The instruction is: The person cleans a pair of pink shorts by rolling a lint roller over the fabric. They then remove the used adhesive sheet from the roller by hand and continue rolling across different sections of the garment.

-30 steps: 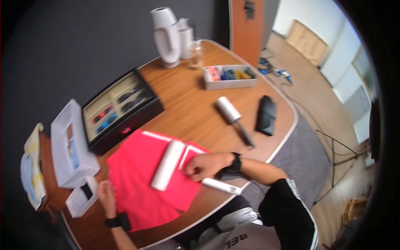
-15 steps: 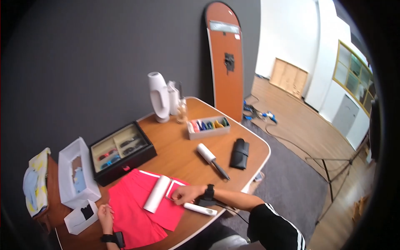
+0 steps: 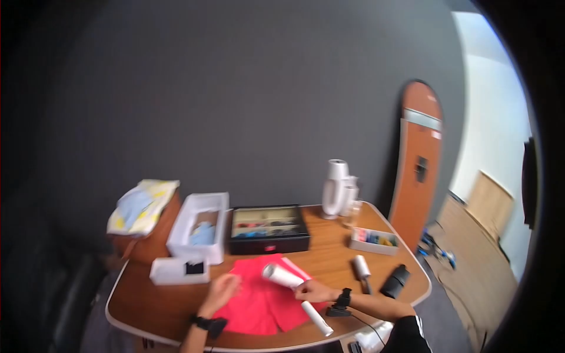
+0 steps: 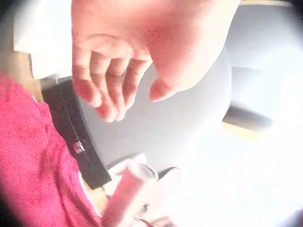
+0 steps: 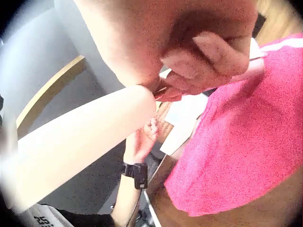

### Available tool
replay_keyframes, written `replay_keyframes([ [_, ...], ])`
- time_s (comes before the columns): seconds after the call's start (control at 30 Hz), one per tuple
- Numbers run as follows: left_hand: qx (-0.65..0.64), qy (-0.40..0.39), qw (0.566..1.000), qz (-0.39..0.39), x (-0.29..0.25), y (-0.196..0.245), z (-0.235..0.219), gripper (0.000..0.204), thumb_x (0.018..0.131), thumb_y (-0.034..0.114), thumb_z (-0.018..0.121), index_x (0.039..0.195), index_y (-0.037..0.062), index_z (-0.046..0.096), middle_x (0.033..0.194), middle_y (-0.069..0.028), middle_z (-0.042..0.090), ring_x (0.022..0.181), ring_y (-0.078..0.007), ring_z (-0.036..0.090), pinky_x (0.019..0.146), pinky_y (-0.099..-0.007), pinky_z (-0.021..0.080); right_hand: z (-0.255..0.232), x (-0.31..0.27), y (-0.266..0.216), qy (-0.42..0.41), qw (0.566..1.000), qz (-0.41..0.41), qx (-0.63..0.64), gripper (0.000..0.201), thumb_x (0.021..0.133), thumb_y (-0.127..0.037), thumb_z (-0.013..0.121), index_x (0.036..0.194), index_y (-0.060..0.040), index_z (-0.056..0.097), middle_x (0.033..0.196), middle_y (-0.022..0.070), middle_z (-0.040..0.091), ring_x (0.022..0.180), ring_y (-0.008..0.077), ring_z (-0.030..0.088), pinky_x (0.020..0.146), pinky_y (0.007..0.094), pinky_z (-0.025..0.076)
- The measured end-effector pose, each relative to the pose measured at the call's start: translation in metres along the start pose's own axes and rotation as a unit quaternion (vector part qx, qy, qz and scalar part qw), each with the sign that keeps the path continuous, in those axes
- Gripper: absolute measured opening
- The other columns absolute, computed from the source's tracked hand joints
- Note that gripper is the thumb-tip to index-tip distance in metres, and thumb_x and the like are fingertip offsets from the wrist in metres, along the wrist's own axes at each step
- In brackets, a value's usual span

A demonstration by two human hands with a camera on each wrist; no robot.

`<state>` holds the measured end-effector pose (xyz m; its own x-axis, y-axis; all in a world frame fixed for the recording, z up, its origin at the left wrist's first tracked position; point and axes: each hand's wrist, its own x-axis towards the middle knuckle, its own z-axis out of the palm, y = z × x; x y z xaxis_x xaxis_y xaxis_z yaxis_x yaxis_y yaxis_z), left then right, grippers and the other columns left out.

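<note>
Bright pink shorts (image 3: 253,312) with white trim are spread on the table. My right hand (image 3: 316,291) grips a white lint roller (image 3: 283,275) near its middle, with curled fingers in the right wrist view. The roll extends to the left over the shorts, its hollow end showing. The white handle (image 5: 80,142) sticks out behind the fist. My left hand (image 3: 222,291) is at the left edge of the shorts, holding nothing. In the left wrist view the fingers (image 4: 111,85) are loosely bent and the thumb stands apart from them.
Behind the shorts stands a black glasses case (image 3: 271,246). Left are a white bin (image 3: 218,253), a small white box (image 3: 162,272) and a brown basket (image 3: 156,247) with cloth. Right are a dark-handled lint roller (image 3: 362,267), a black pouch (image 3: 395,281) and a box (image 3: 376,249) of coloured items.
The head view has swung left and up, showing more wall. My left hand's fingers have loosened from a curl. The lint roller stays in my right hand, its roll now angled more to the left in view.
</note>
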<state>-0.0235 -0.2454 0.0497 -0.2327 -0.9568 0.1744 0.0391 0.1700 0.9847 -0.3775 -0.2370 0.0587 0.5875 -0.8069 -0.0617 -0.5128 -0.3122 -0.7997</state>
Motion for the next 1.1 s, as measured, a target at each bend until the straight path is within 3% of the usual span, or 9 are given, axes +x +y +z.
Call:
replay_keyframes([
  [0.17,-0.006,-0.142,0.979,-0.143,-0.045,0.017,0.061,0.036,0.106,0.037,0.053,0.126,0.0072,0.054,0.103,-0.0052,0.067,0.087,-0.0116,0.066,0.075,-0.0258,0.052,0.046,0.067,-0.022,0.058,0.998,-0.028,0.011,0.026,0.091,-0.019,0.064,0.075,0.0015,0.068,0.062,-0.0001,0.059,0.063,0.0052,0.054,0.057,0.0310,0.046],
  [0.3,-0.049,-0.066,0.983,-0.161,-0.054,-0.013,0.080,0.030,0.105,0.031,0.054,0.123,0.0068,0.053,0.109,-0.0034,0.064,0.095,-0.0127,0.066,0.080,-0.0296,0.055,0.060,0.099,-0.037,0.032,0.996,-0.082,-0.030,0.028,0.091,-0.024,0.065,0.074,-0.0022,0.070,0.061,0.0079,0.064,0.058,0.0138,0.060,0.057,0.0350,0.048],
  [0.33,-0.088,-0.056,0.981,-0.161,-0.055,-0.019,0.080,0.027,0.105,0.028,0.055,0.121,0.0062,0.054,0.108,-0.0043,0.064,0.097,-0.0151,0.066,0.083,-0.0314,0.056,0.062,0.103,-0.038,0.010,0.993,-0.102,-0.057,0.035,0.091,-0.032,0.063,0.073,-0.0020,0.069,0.068,0.0171,0.067,0.062,0.0265,0.066,0.061,0.0396,0.051],
  [0.5,-0.165,0.033,0.958,-0.232,-0.063,-0.027,0.066,0.019,0.104,0.023,0.052,0.109,0.0053,0.056,0.100,-0.0084,0.066,0.094,-0.0226,0.070,0.084,-0.0346,0.056,0.059,0.104,-0.030,-0.029,0.990,-0.128,-0.060,0.042,0.096,-0.041,0.059,0.081,-0.0033,0.070,0.070,0.0202,0.066,0.069,0.0307,0.069,0.064,0.0447,0.052],
  [0.57,-0.212,0.054,0.950,-0.222,-0.070,-0.011,0.067,0.021,0.103,0.026,0.054,0.101,0.0058,0.056,0.087,-0.0085,0.065,0.086,-0.0258,0.071,0.079,-0.0362,0.058,0.044,0.100,-0.029,0.069,0.969,-0.088,-0.222,0.045,0.097,-0.044,0.053,0.084,-0.0048,0.071,0.079,0.0221,0.070,0.078,0.0395,0.070,0.072,0.0502,0.055],
  [0.77,0.040,0.110,0.956,-0.268,-0.071,-0.019,0.074,0.020,0.102,0.023,0.057,0.105,0.0050,0.050,0.081,-0.0065,0.061,0.064,-0.0199,0.066,0.056,-0.0350,0.055,0.015,0.128,0.033,0.109,0.938,-0.054,-0.323,0.036,0.090,-0.041,0.059,0.095,-0.0076,0.072,0.094,0.0222,0.071,0.091,0.0406,0.069,0.078,0.0524,0.054],
  [0.83,0.065,0.112,0.952,-0.278,-0.074,-0.027,0.073,0.017,0.102,0.020,0.055,0.107,0.0050,0.048,0.082,-0.0064,0.060,0.063,-0.0194,0.066,0.055,-0.0331,0.054,0.017,0.144,0.065,0.214,0.898,-0.084,-0.374,0.034,0.087,-0.041,0.062,0.099,-0.0100,0.072,0.114,0.0210,0.069,0.112,0.0396,0.062,0.089,0.0523,0.051],
  [0.9,0.051,0.110,0.955,-0.272,-0.079,-0.040,0.063,0.016,0.102,0.018,0.053,0.108,0.0050,0.047,0.083,-0.0063,0.058,0.061,-0.0187,0.064,0.054,-0.0319,0.052,0.002,0.136,0.062,0.140,0.916,-0.071,-0.370,0.044,0.087,-0.044,0.061,0.116,-0.0124,0.069,0.139,0.0217,0.054,0.136,0.0420,0.043,0.104,0.0543,0.041],
  [1.1,0.152,0.088,0.950,-0.260,-0.088,-0.022,0.041,0.015,0.102,0.018,0.056,0.103,0.0053,0.049,0.067,-0.0021,0.053,0.048,-0.0122,0.053,0.045,-0.0286,0.043,0.008,0.136,0.076,0.085,0.934,-0.040,-0.346,0.070,0.093,-0.056,0.049,0.152,-0.0186,0.042,0.161,0.0222,0.028,0.150,0.0428,0.019,0.118,0.0549,0.023],
])
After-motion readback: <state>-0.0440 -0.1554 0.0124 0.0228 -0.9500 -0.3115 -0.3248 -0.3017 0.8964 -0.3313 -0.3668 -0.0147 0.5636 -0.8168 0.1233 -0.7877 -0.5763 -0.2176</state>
